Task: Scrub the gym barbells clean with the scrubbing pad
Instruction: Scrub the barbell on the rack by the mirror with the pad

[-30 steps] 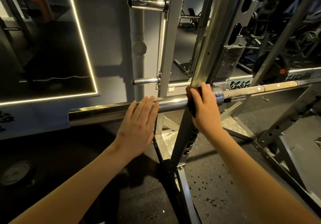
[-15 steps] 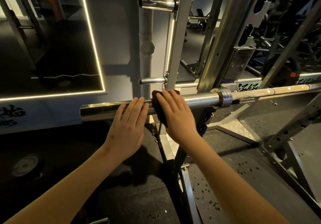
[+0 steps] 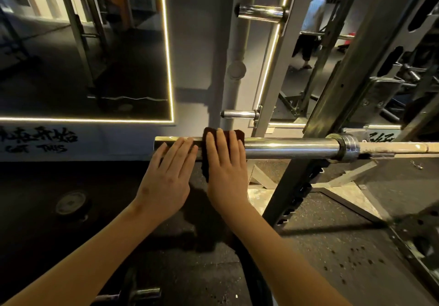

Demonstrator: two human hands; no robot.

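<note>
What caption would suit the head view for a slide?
Right hand presses a dark scrubbing pad onto the chrome barbell sleeve; left hand rests alongside.

Scrubbing pad [image 3: 239,135] mostly under right hand [image 3: 225,170] — barbell [image 3: 285,147] past the right edge

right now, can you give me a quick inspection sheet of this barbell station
surface: dark rubber floor, pale specks at right.
job's things: barbell sleeve is chrome and level at the rack; shaft past the collar looks dull and patchy; dark scrubbing pad is draped over the sleeve near its free end.
clutter: round disc on the floor; another chrome bar end at the bottom edge.
grippers: left hand rests flat on the sleeve end; right hand presses the pad, fingers straight.
cables: dark curved band under the right forearm; cannot tell what it is.
surroundings: rack upright, lit mirror, a person beyond.
</note>
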